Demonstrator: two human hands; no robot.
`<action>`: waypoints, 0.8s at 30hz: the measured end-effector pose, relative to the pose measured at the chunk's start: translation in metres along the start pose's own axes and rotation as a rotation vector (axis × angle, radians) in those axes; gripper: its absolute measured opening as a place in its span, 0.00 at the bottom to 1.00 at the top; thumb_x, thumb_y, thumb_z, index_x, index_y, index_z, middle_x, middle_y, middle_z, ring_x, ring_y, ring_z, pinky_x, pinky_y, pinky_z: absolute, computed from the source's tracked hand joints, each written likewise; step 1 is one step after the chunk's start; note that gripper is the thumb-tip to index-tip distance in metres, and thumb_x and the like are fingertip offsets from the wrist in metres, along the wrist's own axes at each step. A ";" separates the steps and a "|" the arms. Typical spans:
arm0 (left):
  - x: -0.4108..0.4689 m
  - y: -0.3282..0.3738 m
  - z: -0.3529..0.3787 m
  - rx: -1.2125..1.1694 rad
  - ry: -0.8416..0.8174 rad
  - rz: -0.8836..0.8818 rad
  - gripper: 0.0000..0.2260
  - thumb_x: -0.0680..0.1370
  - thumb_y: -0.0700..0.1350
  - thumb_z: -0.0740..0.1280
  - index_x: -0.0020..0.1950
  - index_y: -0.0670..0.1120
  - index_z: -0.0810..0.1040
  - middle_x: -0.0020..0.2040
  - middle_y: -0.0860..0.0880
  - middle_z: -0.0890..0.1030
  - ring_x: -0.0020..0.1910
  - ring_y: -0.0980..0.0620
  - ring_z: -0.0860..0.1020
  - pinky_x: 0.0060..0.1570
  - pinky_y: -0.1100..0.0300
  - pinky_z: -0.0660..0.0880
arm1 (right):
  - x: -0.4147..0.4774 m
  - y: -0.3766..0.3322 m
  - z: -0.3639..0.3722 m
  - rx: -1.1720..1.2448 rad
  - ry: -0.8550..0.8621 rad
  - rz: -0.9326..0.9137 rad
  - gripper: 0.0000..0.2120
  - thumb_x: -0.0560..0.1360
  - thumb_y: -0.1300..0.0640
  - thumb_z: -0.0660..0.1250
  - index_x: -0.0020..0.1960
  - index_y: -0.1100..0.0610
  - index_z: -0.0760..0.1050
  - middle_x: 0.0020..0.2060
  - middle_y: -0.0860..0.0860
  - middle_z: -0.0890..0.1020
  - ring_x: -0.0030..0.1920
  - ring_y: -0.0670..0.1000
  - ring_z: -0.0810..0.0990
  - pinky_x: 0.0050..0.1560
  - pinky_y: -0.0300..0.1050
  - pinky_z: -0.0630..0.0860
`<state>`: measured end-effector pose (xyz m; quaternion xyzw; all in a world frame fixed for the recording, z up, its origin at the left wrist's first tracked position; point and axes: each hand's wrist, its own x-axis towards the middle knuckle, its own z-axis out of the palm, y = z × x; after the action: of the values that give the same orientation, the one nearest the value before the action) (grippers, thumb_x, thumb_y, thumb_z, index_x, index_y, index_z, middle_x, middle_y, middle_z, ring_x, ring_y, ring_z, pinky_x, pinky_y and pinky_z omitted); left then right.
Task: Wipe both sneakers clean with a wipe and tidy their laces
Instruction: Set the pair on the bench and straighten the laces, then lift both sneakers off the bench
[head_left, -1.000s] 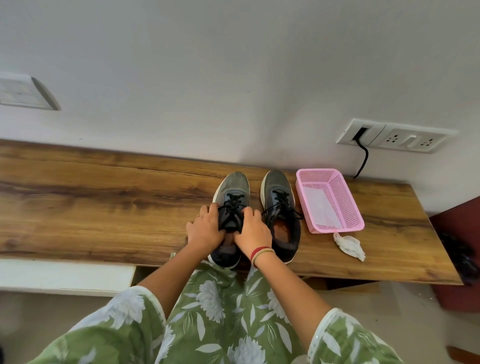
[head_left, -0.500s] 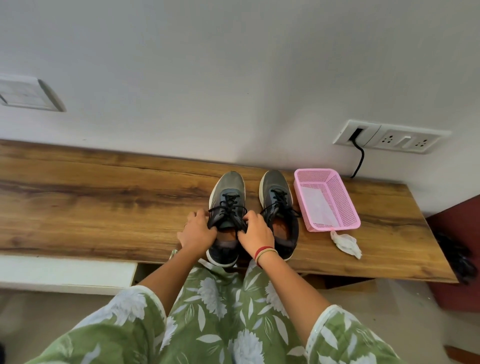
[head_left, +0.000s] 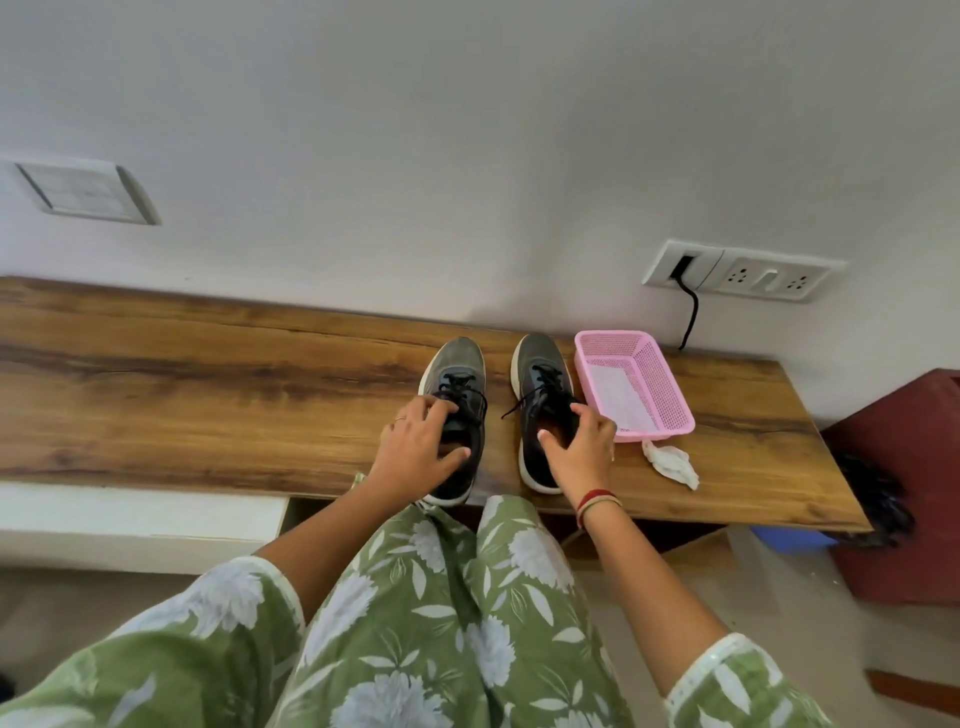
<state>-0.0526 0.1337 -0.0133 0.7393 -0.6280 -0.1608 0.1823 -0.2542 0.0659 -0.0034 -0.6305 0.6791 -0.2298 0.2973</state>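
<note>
Left hand (head_left: 421, 448) is clamped over the left sneaker (head_left: 453, 359), fingers curled on the laces and thumb hooked at the inner edge of the collar. Right hand (head_left: 583, 448) grips the right sneaker (head_left: 540, 356), thumb in the opening, fingers wrapped round the outer side. Both shoes sit side by side, toes to the wall, on the wooden shelf (head_left: 208, 395). The crumpled wipe (head_left: 671, 463) lies just in front of the pink basket (head_left: 670, 387). Any logos are too small to read.

The left sneaker (head_left: 456, 364) and right sneaker (head_left: 540, 358) — grey, black-laced — are set upright, side by side; a crumpled white wipe (head_left: 670, 462) is laid nearby.
</note>
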 end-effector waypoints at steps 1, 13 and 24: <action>-0.002 0.003 -0.001 0.022 -0.021 0.023 0.26 0.73 0.59 0.67 0.68 0.52 0.66 0.65 0.48 0.67 0.65 0.46 0.67 0.62 0.47 0.68 | -0.002 0.003 -0.001 0.009 -0.018 0.058 0.28 0.73 0.52 0.70 0.69 0.53 0.64 0.67 0.57 0.63 0.66 0.59 0.65 0.65 0.53 0.66; 0.015 0.005 0.014 0.265 -0.255 0.047 0.35 0.67 0.64 0.71 0.68 0.52 0.65 0.74 0.48 0.56 0.74 0.44 0.56 0.69 0.45 0.58 | 0.052 0.022 0.005 0.088 -0.225 0.434 0.31 0.71 0.51 0.71 0.69 0.58 0.62 0.64 0.58 0.73 0.62 0.60 0.73 0.62 0.55 0.72; 0.010 -0.017 0.019 0.425 -0.234 0.254 0.30 0.53 0.59 0.80 0.52 0.51 0.82 0.54 0.46 0.80 0.64 0.39 0.74 0.47 0.47 0.78 | 0.058 0.009 0.026 -0.122 -0.289 0.404 0.12 0.71 0.59 0.65 0.54 0.59 0.73 0.50 0.60 0.80 0.47 0.62 0.80 0.46 0.57 0.80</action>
<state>-0.0452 0.1255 -0.0379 0.6526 -0.7522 -0.0856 -0.0318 -0.2439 0.0107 -0.0345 -0.5252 0.7543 -0.0320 0.3926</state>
